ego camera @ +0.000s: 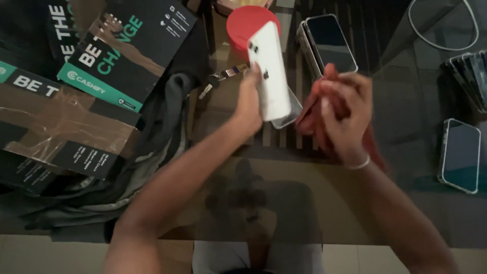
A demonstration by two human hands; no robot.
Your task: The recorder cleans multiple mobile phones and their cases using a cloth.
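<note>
While both forearms reach in from the near edge of the glass tabletop (284, 203), the left hand (249, 101) has its grip closed around a white phone (269, 71), back up over mid-tabletop, and the right hand (345, 114) bunches a red cloth (317, 119) just beside it. Farther off lie keys (219, 80), a red lid (243, 23) and a dark-screened phone (331, 43); black boxes (101, 66) crowd the left edge.

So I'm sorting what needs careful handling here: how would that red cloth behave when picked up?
The red cloth sits bunched in the right hand, so it is likely floppy and would drape rather than hold shape. It probably weighs little and should not roll or break. Its loose folds hang below the hand, so trailing ends could snag the white phone held in the left hand.
</note>
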